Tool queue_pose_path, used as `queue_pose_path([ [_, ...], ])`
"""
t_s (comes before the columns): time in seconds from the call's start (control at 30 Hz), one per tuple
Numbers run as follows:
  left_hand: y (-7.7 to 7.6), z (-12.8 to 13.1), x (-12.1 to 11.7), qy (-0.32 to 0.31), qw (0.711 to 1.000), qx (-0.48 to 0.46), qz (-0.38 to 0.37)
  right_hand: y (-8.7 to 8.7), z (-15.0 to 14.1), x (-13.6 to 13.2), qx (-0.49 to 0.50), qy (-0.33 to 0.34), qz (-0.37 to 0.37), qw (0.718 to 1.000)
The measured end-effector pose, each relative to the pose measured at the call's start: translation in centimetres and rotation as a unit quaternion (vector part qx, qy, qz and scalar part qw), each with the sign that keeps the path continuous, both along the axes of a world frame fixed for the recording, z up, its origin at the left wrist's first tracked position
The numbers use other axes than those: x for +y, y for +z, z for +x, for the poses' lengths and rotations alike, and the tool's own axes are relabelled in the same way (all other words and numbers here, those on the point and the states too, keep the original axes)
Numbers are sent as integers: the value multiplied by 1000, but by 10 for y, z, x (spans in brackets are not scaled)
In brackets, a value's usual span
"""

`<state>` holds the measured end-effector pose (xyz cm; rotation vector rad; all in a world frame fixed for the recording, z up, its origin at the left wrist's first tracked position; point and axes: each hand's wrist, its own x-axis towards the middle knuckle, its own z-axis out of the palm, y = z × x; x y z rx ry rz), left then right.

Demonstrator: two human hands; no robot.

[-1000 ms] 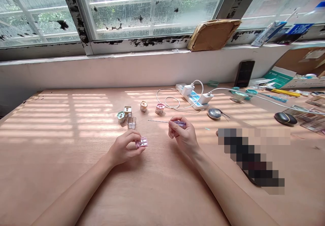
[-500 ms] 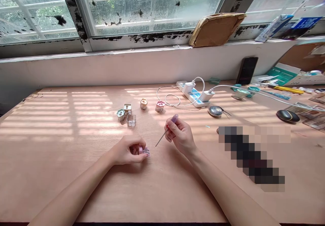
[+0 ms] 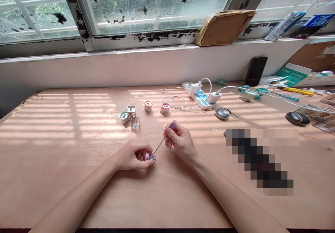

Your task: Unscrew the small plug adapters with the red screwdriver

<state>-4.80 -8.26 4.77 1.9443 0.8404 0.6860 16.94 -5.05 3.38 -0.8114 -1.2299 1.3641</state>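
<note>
My left hand (image 3: pixel 134 155) rests on the table, its thumb and fingers closed around a small pink pencil sharpener (image 3: pixel 151 158). The blade side of the sharpener faces up and sticks out past the fingertips. In my right hand (image 3: pixel 180 138) is a screwdriver (image 3: pixel 160 144) with a purple see-through handle and a thin metal shaft. Its shaft slants down to the left, and the tip is at the sharpener's blade; whether it touches the screw I cannot tell. Beyond my hands stand a green sharpener (image 3: pixel 124 117), a pink sharpener (image 3: pixel 165 108), two cream-orange ones and a clear container (image 3: pixel 135 123).
A white power strip (image 3: pixel 200 98) with plugged-in chargers and looping cable lies behind my right hand. To the right are a silver mouse-like object (image 3: pixel 222 113), a black mouse (image 3: pixel 297 118), a phone (image 3: pixel 256 71) and a yellow cutter (image 3: pixel 298 90). A pixelated dark patch covers the right side.
My right hand has moved left and slightly down, bringing the screwdriver tip to the sharpener. My left hand has barely shifted and still holds the sharpener.
</note>
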Motion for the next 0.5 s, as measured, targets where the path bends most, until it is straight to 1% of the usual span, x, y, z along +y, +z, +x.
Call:
queue_pose_path([
  [0.2,1,0,0,-1,1000,21,-20,4,-2,-2,-23,2,2,1000],
  [0.5,1,0,0,1,1000,19,-13,4,-4,-3,-18,10,0,1000],
])
